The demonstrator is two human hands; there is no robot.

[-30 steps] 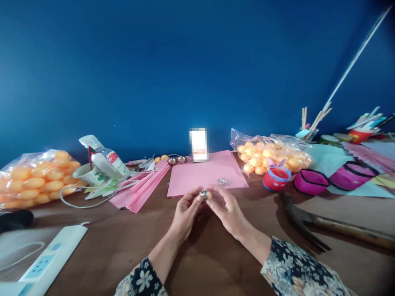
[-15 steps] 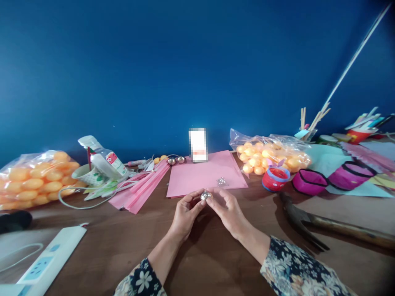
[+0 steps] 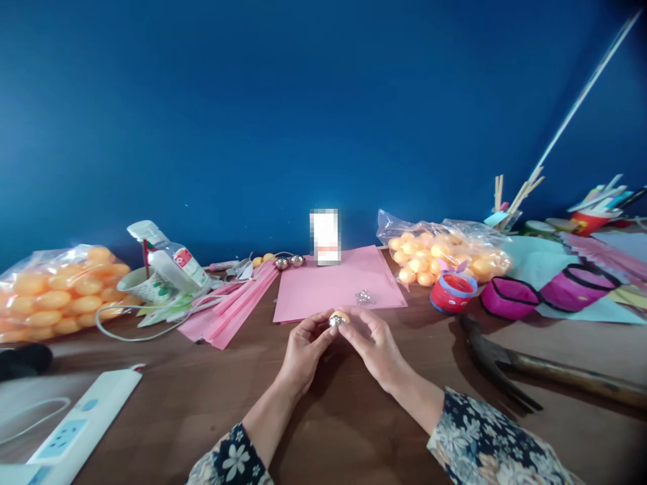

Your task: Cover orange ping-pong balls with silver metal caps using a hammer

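Between my two hands is a small ball (image 3: 338, 319), orange on its top and covered with shiny silver bits at the front. My left hand (image 3: 304, 350) grips it from the left with thumb and fingertips. From the right, my right hand (image 3: 373, 345) pinches the same ball, its thumb close to the other one. Just beyond my fingers lies pink paper (image 3: 328, 289), with a small cluster of silver pieces (image 3: 363, 297) on it. Two silver-covered balls (image 3: 289, 261) sit at the paper's far left corner, beside plain orange balls (image 3: 263, 260).
Bags of orange balls stand at left (image 3: 55, 296) and back right (image 3: 429, 252). Pink strips (image 3: 232, 310) lie left of the paper. A hammer (image 3: 556, 370) rests at right, near a red jar (image 3: 452, 294) and magenta fabric rings (image 3: 510, 298). A power strip (image 3: 75, 424) occupies the near left.
The ball has turned in my fingers: its orange top shows now, where mostly silver showed before. Both hands stay in nearly the same place.
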